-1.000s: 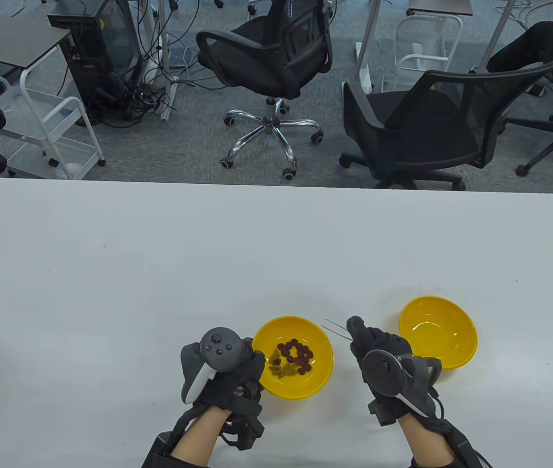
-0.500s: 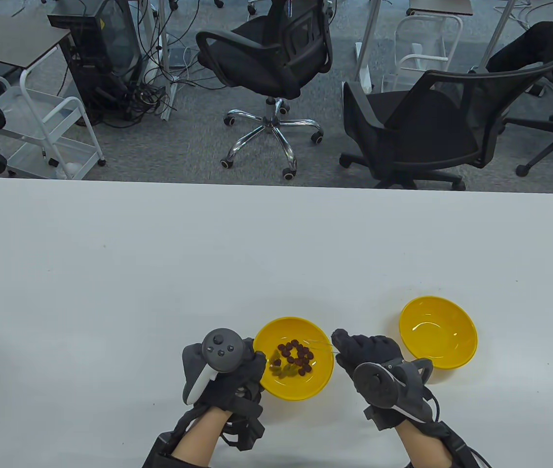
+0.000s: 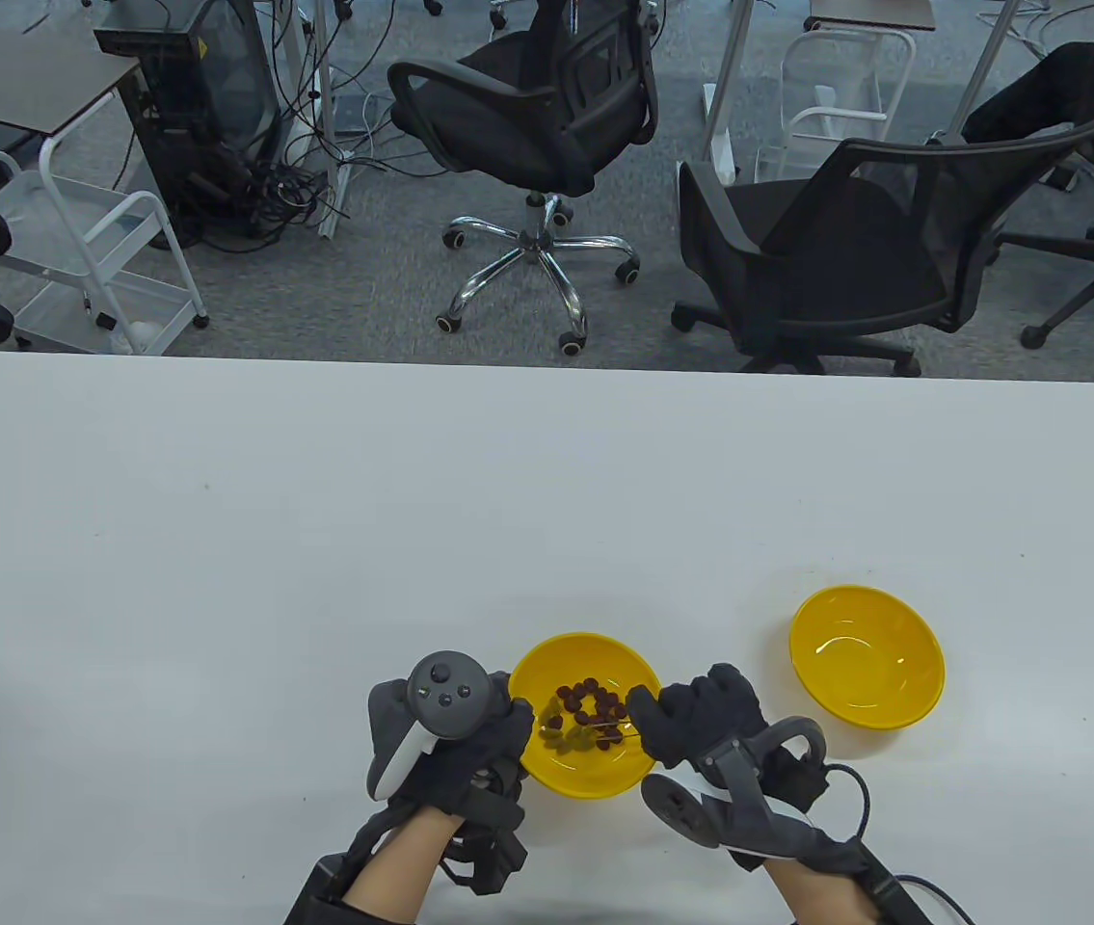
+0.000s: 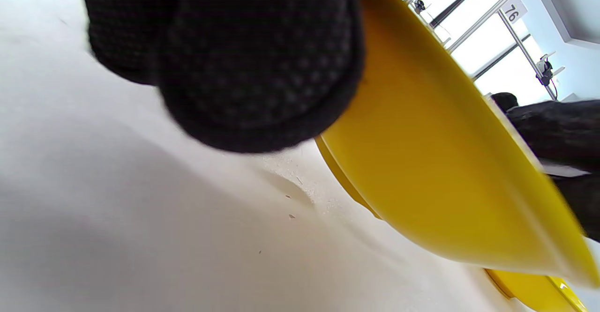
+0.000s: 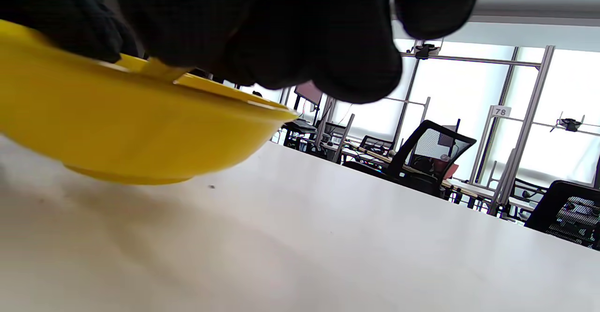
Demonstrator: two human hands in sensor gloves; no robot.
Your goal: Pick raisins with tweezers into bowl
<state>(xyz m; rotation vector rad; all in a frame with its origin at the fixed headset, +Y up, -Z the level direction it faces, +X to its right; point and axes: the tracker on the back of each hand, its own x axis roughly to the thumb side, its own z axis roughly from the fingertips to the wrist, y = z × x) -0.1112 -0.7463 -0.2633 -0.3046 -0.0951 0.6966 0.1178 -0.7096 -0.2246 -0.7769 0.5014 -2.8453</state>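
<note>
— Raisins (image 3: 588,714), where are they now?

— They lie in a heap inside the nearer yellow bowl (image 3: 547,771), dark red ones and some greenish ones; the bowl stands on the white table (image 3: 315,540), between both hands.

— And the hands?

— The left hand (image 3: 455,737) holds the bowl's left rim, fingers closed on it; the right hand (image 3: 701,718) pinches the tweezers (image 3: 616,720), the thin tips reaching over the raisins; whether they grip one, I cannot tell.

— The second bowl (image 3: 867,655)?

— It stands to the right, apart from the hands.
</note>
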